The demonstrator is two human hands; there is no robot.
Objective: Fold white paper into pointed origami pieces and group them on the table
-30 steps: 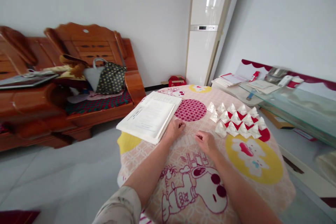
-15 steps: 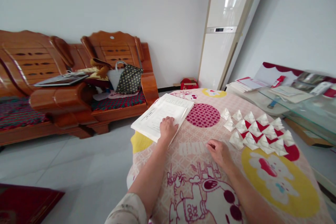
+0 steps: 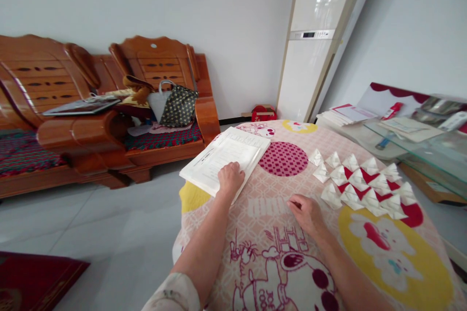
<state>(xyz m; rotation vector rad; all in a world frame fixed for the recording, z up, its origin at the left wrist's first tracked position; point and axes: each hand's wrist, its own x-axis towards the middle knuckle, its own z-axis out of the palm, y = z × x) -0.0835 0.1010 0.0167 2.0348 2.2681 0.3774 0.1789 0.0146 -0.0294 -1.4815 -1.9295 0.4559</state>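
Observation:
My left hand (image 3: 230, 179) rests on the near right part of a stack of white printed papers (image 3: 204, 165), its fingers loosely bent and lying on the top sheet without gripping it. On the patterned tablecloth (image 3: 255, 248), to the right of the papers, my right hand (image 3: 305, 213) lies on its side with the fingers curled in. Nothing shows between those fingers. Several small folded white paper pieces (image 3: 359, 180) with pointed tops stand in rows on the table's right side, apart from my right hand.
A glass-topped side table (image 3: 441, 155) at the right carries papers, a red item (image 3: 392, 111) and metal ware. Carved wooden chairs (image 3: 156, 58) stand at the back left, with a dotted bag (image 3: 178, 106) on one seat. A tall air conditioner (image 3: 302, 73) fills the corner.
The view has shifted slightly. Both hands keep their places, the left on the papers and the right on the tablecloth.

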